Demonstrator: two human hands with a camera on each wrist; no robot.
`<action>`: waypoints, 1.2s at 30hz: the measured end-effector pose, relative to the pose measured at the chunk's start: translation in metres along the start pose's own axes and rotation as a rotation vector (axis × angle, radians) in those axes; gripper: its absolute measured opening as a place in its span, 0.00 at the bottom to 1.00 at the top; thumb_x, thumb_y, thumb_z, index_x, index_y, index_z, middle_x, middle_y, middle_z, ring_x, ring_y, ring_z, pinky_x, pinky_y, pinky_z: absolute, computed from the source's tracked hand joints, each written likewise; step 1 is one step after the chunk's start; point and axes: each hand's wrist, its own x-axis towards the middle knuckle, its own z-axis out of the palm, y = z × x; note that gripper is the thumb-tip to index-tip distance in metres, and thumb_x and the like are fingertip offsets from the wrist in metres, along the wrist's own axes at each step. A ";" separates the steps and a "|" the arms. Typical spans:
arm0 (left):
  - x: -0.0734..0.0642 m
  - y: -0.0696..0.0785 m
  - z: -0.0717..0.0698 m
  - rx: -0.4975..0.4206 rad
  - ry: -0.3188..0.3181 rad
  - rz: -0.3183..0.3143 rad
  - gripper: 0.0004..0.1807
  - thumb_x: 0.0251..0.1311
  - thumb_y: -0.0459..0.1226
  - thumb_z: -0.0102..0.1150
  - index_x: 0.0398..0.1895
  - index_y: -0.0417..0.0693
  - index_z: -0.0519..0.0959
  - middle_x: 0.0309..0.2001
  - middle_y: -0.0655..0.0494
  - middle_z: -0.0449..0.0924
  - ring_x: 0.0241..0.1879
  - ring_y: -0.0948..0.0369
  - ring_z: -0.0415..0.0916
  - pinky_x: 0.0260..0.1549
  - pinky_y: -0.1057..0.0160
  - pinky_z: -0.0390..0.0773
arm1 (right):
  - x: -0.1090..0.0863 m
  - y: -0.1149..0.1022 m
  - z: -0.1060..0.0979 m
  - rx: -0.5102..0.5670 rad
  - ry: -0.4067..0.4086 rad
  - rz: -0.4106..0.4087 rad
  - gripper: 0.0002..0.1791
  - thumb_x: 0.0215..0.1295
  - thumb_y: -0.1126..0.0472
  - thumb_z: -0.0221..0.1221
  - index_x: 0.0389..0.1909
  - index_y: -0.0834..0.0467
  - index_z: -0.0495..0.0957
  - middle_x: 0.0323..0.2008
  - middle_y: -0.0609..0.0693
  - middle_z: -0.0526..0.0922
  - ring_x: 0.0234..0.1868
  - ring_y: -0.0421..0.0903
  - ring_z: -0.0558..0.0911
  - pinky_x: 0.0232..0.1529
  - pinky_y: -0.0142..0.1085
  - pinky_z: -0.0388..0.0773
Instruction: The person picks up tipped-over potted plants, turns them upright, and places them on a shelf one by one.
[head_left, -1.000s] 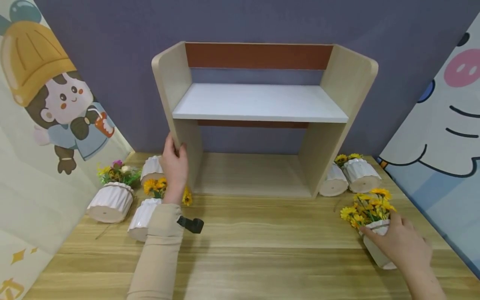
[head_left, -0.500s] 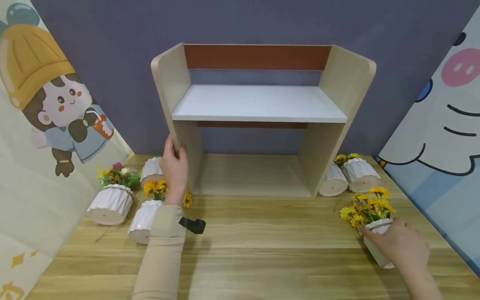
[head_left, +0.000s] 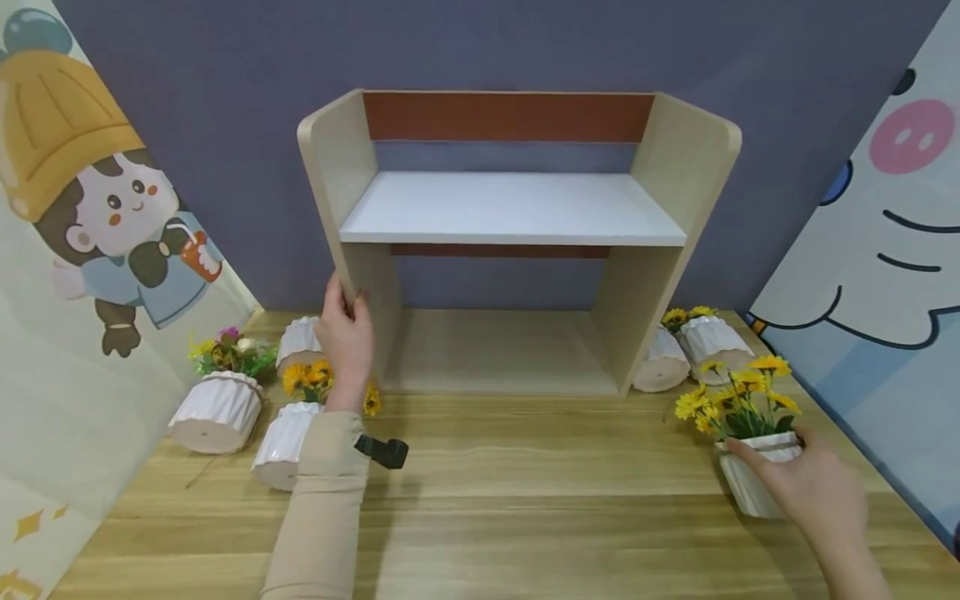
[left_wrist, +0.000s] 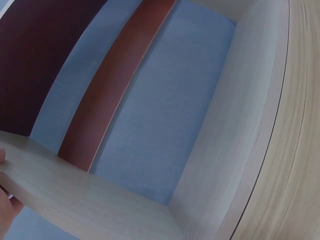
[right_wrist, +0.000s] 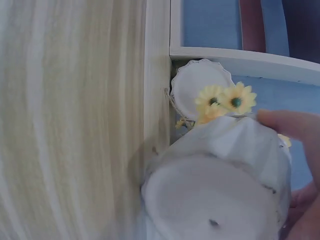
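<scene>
A small wooden desk shelf (head_left: 517,208) with a white middle board stands against the dark wall. My left hand (head_left: 347,342) grips the front edge of its left side panel (left_wrist: 75,200), thumb on the inner side. To the right, my right hand (head_left: 821,492) holds a white fluted flowerpot (head_left: 753,483) between thumb and fingers. Yellow daisy-like flowers (head_left: 738,404) stand up from that pot, which leans slightly. Its flat round base (right_wrist: 210,200) faces the camera in the right wrist view. Most of the left hand is outside the left wrist view.
Several more white pots lie or lean on the wooden table (head_left: 510,533). A pot with mixed flowers (head_left: 217,412) and one with orange flowers (head_left: 283,446) are left of the shelf. Two pots, one of them a white pot (head_left: 714,346), sit close beside its right panel.
The right hand has raised the flowerpot a little and tipped it more upright. The left hand keeps its grip on the side panel. The head view has shifted slightly.
</scene>
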 end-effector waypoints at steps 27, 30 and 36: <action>0.000 -0.004 0.002 -0.003 0.010 0.013 0.19 0.60 0.35 0.51 0.55 0.52 0.73 0.41 0.44 0.81 0.31 0.48 0.77 0.30 0.50 0.73 | 0.005 0.011 0.024 0.579 -0.050 0.114 0.51 0.59 0.43 0.55 0.69 0.65 0.38 0.69 0.67 0.42 0.66 0.65 0.50 0.61 0.56 0.54; 0.000 -0.005 0.003 -0.013 0.006 0.017 0.19 0.60 0.35 0.51 0.55 0.52 0.73 0.42 0.44 0.81 0.31 0.48 0.77 0.30 0.50 0.74 | 0.011 0.019 0.033 0.622 -0.052 0.101 0.51 0.59 0.44 0.55 0.70 0.64 0.37 0.69 0.65 0.39 0.68 0.63 0.46 0.64 0.53 0.50; 0.001 -0.003 0.001 -0.009 0.017 0.021 0.18 0.59 0.35 0.51 0.55 0.51 0.73 0.42 0.44 0.81 0.32 0.48 0.77 0.30 0.50 0.74 | 0.022 0.041 0.038 0.639 -0.201 -0.027 0.50 0.63 0.44 0.51 0.69 0.61 0.27 0.69 0.65 0.30 0.69 0.60 0.40 0.67 0.43 0.48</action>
